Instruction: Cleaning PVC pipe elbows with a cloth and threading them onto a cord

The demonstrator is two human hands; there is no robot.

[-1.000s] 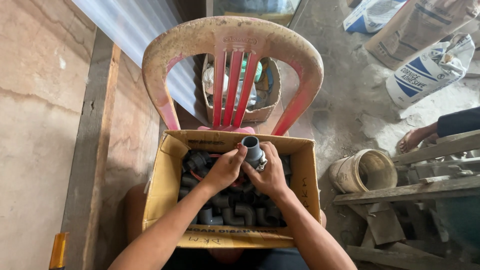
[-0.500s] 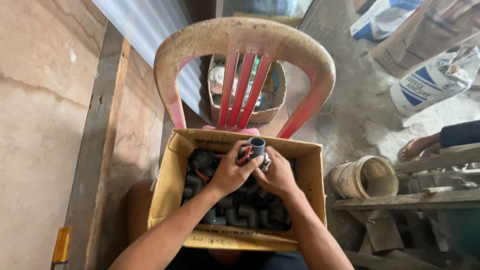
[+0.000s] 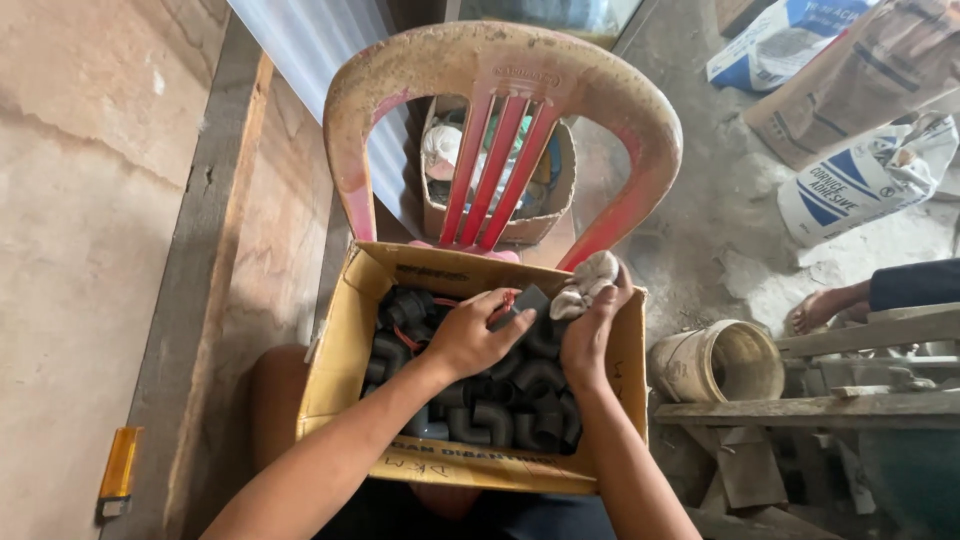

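An open cardboard box sits on the seat of a worn red plastic chair. Several dark grey pipe elbow fittings fill the box. Over the box's middle, my left hand curls around a dark pipe fitting. My right hand is at the box's far right corner and grips a crumpled whitish rag. The rag lies right beside the fitting. Both forearms reach in from the bottom of the view.
Behind the chair back stands a second cardboard box of mixed items. To the right are a dirty bucket, rough wooden planks, printed sacks and another person's bare foot. A plastered wall runs along the left, with a yellow object low on it.
The grey fitting that both hands held up has come down toward the box. My right hand now holds a whitish rag at the box's far right corner. The view has moved closer.
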